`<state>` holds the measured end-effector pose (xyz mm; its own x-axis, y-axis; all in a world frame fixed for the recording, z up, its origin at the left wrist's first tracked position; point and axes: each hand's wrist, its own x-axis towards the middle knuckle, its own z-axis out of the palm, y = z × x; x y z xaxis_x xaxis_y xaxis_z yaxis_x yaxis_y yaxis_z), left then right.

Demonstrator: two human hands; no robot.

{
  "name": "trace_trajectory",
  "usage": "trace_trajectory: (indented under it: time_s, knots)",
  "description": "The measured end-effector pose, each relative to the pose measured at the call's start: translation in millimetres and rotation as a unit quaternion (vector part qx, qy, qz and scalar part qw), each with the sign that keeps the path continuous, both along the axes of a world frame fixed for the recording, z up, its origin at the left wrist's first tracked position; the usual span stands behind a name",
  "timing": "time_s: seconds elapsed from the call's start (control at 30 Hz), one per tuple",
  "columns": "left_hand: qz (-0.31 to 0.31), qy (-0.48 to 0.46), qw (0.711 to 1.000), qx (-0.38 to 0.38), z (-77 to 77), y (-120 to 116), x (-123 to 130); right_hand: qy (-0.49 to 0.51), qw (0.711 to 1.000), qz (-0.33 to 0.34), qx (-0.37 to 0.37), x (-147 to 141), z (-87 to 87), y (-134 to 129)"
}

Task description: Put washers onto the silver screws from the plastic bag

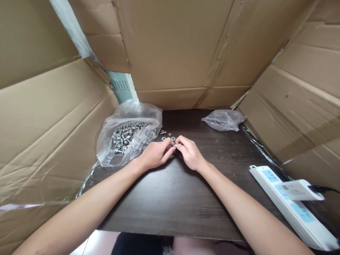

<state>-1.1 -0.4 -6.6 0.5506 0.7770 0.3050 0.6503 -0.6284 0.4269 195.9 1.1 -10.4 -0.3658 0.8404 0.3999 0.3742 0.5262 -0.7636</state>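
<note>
My left hand [156,154] and my right hand [190,153] meet over the table, fingertips pinched together. Between them is a small shiny metal fastener [175,145], mostly hidden by the fingers; whether it is a bolt or a nut I cannot tell. Just beyond the hands lie a loose bolt [163,132], a small ring [169,134] and flat washers [173,139], one partly behind my left fingers. Left of my left hand stands an open clear plastic bag [107,141] holding a heap of bolts [124,136] with nuts and washers on them.
A crumpled clear plastic bag [224,119] lies at the back right of the dark wooden table [170,205]. On the right is a white power strip [287,205] with a white plug-in adapter [300,190] and black cable. Cardboard walls [180,46] enclose the back and sides.
</note>
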Motion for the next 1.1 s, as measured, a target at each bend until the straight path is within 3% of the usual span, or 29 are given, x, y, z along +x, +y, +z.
trace_trajectory:
  time_s: [0.77, 1.1]
  knots:
    - [-0.009, -0.002, 1.0, 0.006, -0.8, 0.4, -0.3, -0.008, 1.0, 0.009, -0.005, -0.9, -2.1, 1.2]
    - [-0.018, -0.047, 0.999, -0.013, -0.1, 1.1, -1.0, -0.017, 1.0, 0.005, 0.009, 0.3, -4.2, 1.5]
